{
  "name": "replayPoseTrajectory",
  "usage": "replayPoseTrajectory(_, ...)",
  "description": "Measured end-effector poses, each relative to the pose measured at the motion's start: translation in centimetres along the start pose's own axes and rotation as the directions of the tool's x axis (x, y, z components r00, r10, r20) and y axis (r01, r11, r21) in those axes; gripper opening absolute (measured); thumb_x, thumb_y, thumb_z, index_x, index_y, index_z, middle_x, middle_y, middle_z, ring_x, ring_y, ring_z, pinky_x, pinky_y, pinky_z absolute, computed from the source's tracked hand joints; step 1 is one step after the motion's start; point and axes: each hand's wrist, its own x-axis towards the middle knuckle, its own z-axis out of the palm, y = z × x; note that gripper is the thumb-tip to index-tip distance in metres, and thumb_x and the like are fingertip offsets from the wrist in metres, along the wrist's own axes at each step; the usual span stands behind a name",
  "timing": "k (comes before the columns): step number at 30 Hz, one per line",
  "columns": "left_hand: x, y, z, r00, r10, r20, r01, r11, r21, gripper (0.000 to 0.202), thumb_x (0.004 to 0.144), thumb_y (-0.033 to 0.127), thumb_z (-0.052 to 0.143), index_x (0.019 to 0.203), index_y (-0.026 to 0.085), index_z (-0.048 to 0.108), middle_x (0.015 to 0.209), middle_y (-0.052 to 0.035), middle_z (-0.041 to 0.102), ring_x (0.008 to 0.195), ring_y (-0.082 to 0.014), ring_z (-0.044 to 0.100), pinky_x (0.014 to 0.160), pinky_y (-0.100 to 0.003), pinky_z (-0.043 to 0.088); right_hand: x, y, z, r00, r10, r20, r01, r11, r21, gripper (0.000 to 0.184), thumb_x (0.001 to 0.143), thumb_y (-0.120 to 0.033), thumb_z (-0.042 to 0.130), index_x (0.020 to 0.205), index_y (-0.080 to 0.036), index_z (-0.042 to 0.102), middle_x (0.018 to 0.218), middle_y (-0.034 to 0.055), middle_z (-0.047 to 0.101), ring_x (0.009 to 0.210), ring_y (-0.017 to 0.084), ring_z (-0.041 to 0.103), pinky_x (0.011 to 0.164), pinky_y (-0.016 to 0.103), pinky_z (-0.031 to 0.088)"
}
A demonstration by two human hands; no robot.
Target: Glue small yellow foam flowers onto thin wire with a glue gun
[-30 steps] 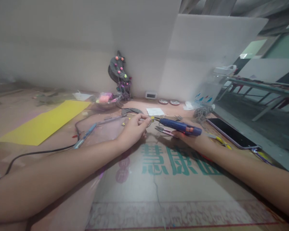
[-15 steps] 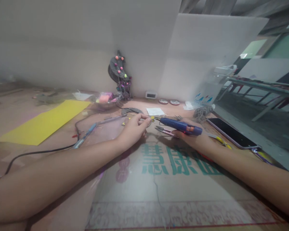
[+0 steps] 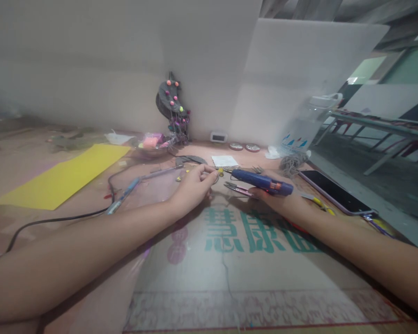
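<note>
Near the middle of the table, my left hand (image 3: 197, 188) is closed in a pinch on a small yellow piece (image 3: 220, 172), too small to make out in detail. The metal nozzle of a dark blue glue gun (image 3: 257, 180) points left at this piece, touching it or very close. My right hand (image 3: 273, 197) is wrapped round the glue gun, its grip mostly hidden. A pair of pinkish tweezers (image 3: 238, 189) also sticks out leftward from my right hand, below the gun. Yellow scraps (image 3: 181, 176) lie just left of my left hand.
A yellow sheet (image 3: 66, 178), a blue pen-like tool (image 3: 125, 195) and a black cable (image 3: 55, 220) lie left. A crescent ornament with beads (image 3: 172, 99) stands behind a bowl (image 3: 155, 144). Grey yarn (image 3: 294, 162), a bottle (image 3: 304, 123) and a phone (image 3: 336, 192) are right.
</note>
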Motion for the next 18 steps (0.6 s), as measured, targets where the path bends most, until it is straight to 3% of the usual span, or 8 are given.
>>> replayPoseTrajectory(18, 0.12, -0.51, -0.01, 0.999, 0.025, 0.034, -0.025, 1.0, 0.001, 0.024, 0.087, 0.043, 0.06, 0.086, 0.019, 0.054, 0.05, 0.0077, 0.047, 0.04, -0.0071, 0.045, 0.043, -0.017, 0.042, 0.05, 0.33, 0.04, 1.0, -0.001, 0.021, 0.001, 1.0, 0.012, 0.028, 0.078, -0.048, 0.067, 0.072, -0.024, 0.054, 0.065, 0.0, 0.06, 0.06, 0.018, 0.055, 0.055, 0.03, 0.043)
